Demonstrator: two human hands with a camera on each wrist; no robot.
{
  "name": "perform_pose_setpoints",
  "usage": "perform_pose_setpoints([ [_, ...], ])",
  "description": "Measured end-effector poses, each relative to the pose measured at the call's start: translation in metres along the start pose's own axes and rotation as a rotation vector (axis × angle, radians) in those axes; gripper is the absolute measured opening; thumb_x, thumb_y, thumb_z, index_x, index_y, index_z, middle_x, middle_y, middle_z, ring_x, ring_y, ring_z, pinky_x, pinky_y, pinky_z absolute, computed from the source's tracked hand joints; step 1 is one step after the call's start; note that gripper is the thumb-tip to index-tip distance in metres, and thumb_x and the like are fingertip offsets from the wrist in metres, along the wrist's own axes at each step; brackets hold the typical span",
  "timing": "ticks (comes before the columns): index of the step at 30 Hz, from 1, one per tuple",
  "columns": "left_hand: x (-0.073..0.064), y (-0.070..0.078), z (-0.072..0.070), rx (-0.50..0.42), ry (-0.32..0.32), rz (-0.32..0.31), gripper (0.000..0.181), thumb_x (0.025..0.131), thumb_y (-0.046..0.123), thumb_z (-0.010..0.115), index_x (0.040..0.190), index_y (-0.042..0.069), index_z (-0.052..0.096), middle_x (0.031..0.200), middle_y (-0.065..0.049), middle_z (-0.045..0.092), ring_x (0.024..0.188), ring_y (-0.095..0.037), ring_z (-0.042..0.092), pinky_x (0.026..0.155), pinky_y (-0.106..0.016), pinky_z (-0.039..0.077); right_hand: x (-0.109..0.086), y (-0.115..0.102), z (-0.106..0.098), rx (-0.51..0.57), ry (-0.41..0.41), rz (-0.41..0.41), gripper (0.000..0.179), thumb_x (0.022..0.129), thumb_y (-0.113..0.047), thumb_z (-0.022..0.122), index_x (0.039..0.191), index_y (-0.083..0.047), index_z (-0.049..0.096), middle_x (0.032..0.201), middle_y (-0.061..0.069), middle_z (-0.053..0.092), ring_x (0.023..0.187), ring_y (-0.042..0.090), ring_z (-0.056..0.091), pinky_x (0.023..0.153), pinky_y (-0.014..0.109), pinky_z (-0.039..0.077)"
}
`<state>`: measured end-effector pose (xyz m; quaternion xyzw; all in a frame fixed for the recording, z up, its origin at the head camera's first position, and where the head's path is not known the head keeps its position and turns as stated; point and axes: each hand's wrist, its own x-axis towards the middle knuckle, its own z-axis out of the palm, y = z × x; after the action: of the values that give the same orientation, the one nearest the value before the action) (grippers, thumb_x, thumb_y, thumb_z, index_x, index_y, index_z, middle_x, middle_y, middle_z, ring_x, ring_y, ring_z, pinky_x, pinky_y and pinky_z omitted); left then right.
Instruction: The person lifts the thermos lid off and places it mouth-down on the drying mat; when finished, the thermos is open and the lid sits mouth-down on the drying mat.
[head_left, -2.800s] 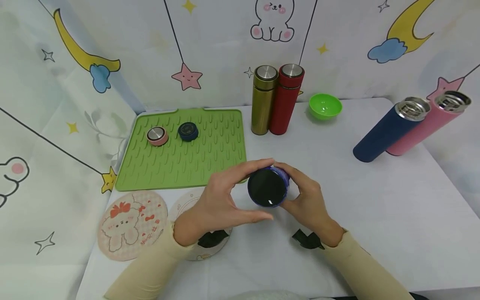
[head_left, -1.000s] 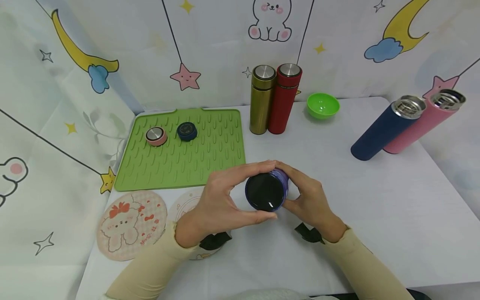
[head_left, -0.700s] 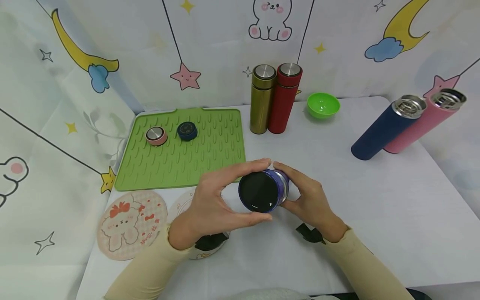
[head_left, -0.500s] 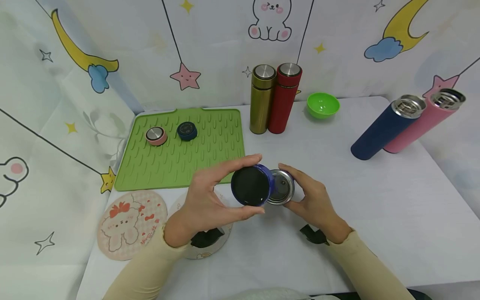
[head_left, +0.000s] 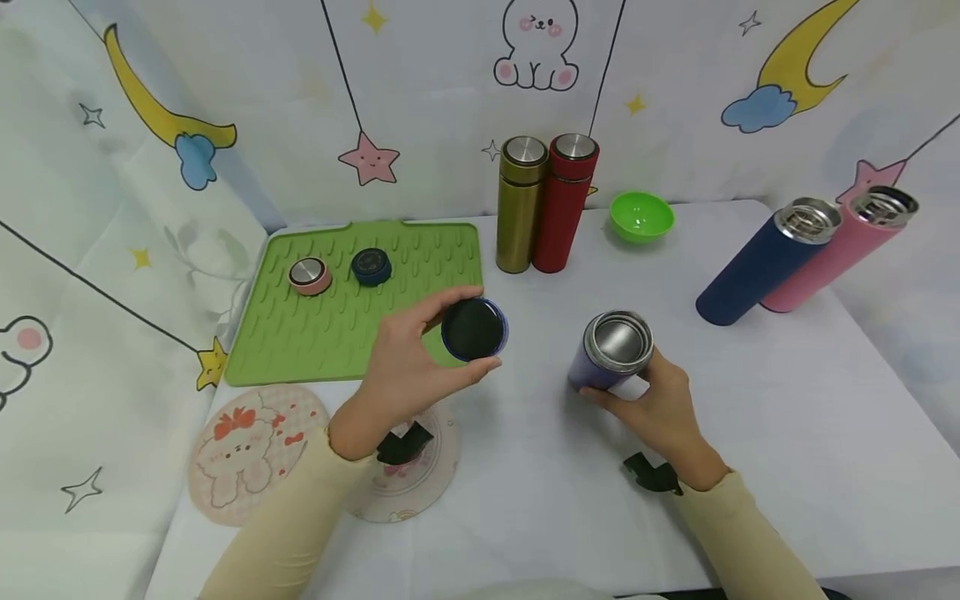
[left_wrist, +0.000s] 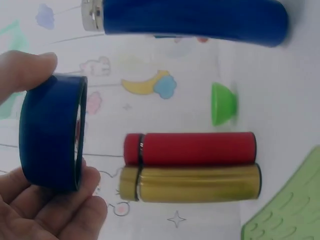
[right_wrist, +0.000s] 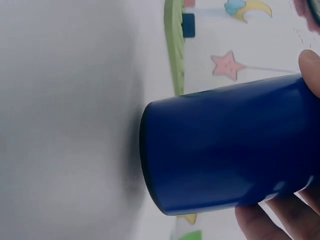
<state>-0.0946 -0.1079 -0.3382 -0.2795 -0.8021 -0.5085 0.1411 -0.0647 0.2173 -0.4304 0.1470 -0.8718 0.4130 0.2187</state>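
Observation:
My left hand (head_left: 408, 358) pinches a blue bottle lid (head_left: 474, 329) by its rim, thumb below and fingers above, with its dark flat top facing the head camera. The left wrist view shows that lid (left_wrist: 52, 132) from the side, held between thumb and fingertips. To the right, my right hand (head_left: 667, 408) grips a short blue-purple thermos (head_left: 592, 367) round its side. The thermos is lidless, its steel mouth facing up and tilted slightly. In the right wrist view its dark base (right_wrist: 150, 160) is close over the white table, with a soft shadow beside it.
A green ridged mat (head_left: 435, 250) bears a pink cap (head_left: 309, 275) and a navy cap (head_left: 371, 267). Behind stand gold (head_left: 517, 221) and red (head_left: 558, 221) flasks and a green bowl (head_left: 641, 217). Lidless navy (head_left: 757, 275) and pink (head_left: 817, 258) flasks stand right. Round coasters (head_left: 247, 454) lie front left.
The lid has come off the thermos. My left hand has moved left and away with the lid, and my right hand has moved right with the thermos, now showing its open mouth.

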Motion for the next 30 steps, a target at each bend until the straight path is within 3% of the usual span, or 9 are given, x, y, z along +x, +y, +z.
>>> perform_pose_setpoints([
  [8, 0.017, -0.029, 0.005, 0.114, -0.021, -0.232, 0.065, 0.077, 0.021, 0.092, 0.135, 0.009, 0.064, 0.126, -0.009, 0.073, 0.115, -0.023, 0.071, 0.100, -0.041, 0.061, 0.012, 0.021, -0.016, 0.000, 0.069, 0.104, 0.084, 0.063, 0.003, 0.097, 0.137, 0.000, 0.058, 0.127, 0.020, 0.072, 0.111, -0.022, 0.056, 0.089, 0.000, 0.048],
  [17, 0.036, -0.076, 0.008, 0.215, -0.056, -0.417, 0.065, 0.083, 0.026, 0.086, 0.140, 0.010, 0.059, 0.132, -0.014, 0.069, 0.116, -0.030, 0.068, 0.096, -0.046, 0.061, 0.030, 0.049, -0.033, -0.005, 0.152, 0.256, 0.078, 0.073, -0.005, 0.093, 0.141, -0.004, 0.056, 0.133, 0.018, 0.069, 0.105, -0.021, 0.056, 0.085, 0.001, 0.049],
  [21, 0.045, -0.100, 0.010, 0.253, -0.076, -0.472, 0.070, 0.088, 0.033, 0.082, 0.147, 0.009, 0.053, 0.138, -0.016, 0.065, 0.117, -0.032, 0.067, 0.095, -0.047, 0.060, 0.037, 0.061, -0.039, -0.019, 0.175, 0.307, 0.076, 0.076, -0.010, 0.093, 0.143, -0.007, 0.055, 0.134, 0.018, 0.069, 0.103, -0.019, 0.057, 0.084, 0.002, 0.049],
  [25, 0.055, -0.123, 0.012, 0.273, -0.096, -0.505, 0.074, 0.093, 0.038, 0.078, 0.153, 0.008, 0.047, 0.141, -0.022, 0.063, 0.117, -0.035, 0.067, 0.095, -0.049, 0.059, 0.041, 0.069, -0.043, -0.029, 0.179, 0.361, 0.077, 0.078, -0.016, 0.092, 0.145, -0.010, 0.054, 0.137, 0.015, 0.068, 0.108, -0.007, 0.063, 0.084, 0.005, 0.050],
  [30, 0.067, -0.146, 0.014, 0.264, -0.115, -0.561, 0.078, 0.098, 0.041, 0.071, 0.158, 0.004, 0.038, 0.149, -0.025, 0.056, 0.131, -0.039, 0.060, 0.106, -0.053, 0.054, 0.047, 0.075, -0.046, -0.045, 0.188, 0.390, 0.078, 0.081, -0.022, 0.091, 0.148, -0.010, 0.051, 0.139, 0.015, 0.067, 0.114, 0.015, 0.067, 0.085, 0.008, 0.050],
])
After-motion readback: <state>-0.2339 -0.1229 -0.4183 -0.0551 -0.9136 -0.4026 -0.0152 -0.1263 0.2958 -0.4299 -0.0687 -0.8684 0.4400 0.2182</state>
